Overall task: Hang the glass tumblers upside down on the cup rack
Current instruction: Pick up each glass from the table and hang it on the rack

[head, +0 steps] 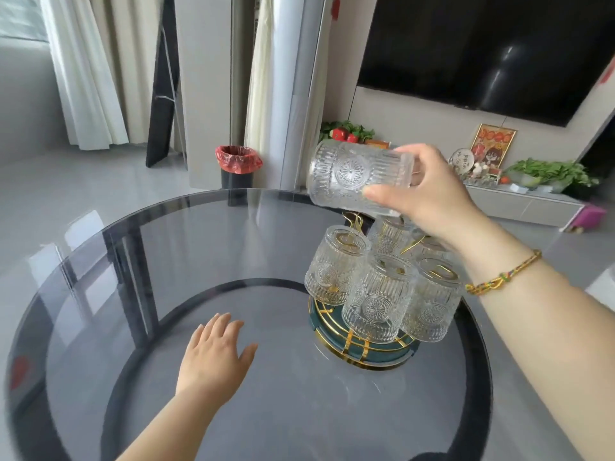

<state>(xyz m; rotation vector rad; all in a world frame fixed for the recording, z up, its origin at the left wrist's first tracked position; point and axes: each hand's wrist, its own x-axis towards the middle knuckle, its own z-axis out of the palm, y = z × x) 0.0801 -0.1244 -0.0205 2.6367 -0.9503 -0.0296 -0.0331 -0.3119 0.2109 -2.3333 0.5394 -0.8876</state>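
Observation:
My right hand (429,194) grips a ribbed glass tumbler (352,176) by its base end, holding it on its side above the cup rack (362,352). The rack has gold prongs and a round green-and-gold base. Several matching tumblers hang upside down on it, among them one at the left (332,267), one in front (376,301) and one at the right (432,304). My left hand (214,354) lies flat on the round glass table (166,261), fingers spread, left of the rack and holding nothing.
The rack stands right of the table's centre. Beyond the table are a bin with a red liner (238,166), curtains, a tall white unit, and a low TV cabinet (519,201) with plants and ornaments under a wall-mounted screen (482,44).

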